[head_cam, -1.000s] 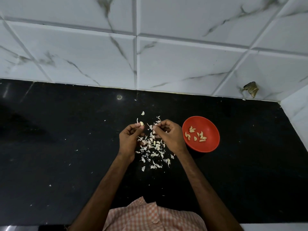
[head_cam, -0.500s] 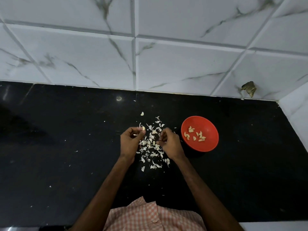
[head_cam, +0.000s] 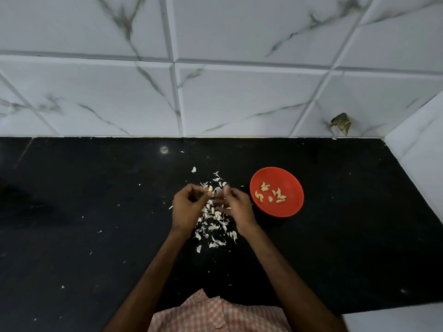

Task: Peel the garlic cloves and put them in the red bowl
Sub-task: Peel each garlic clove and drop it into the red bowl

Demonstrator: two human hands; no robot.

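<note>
My left hand (head_cam: 188, 208) pinches a pale garlic clove (head_cam: 210, 188) at its fingertips, just above a pile of white garlic skins (head_cam: 213, 227) on the black counter. My right hand (head_cam: 239, 208) is close beside it. One fingertip is raised near the clove, and the other fingers are blurred and loosely spread over the skins. I cannot tell whether it pinches any skin. The red bowl (head_cam: 288, 178) stands just right of my right hand, with several peeled cloves (head_cam: 271, 195) in it.
The black counter (head_cam: 96, 212) runs back to a white marble-tiled wall (head_cam: 239, 99), with a side wall (head_cam: 422, 149) at the right. A small brown thing (head_cam: 340, 123) sticks to the tiles. A stray skin piece (head_cam: 193, 169) lies behind the pile.
My left hand keeps hold of the clove. My right hand's fingers were curled near the clove and have now loosened and spread over the pile, with both hands a little closer together.
</note>
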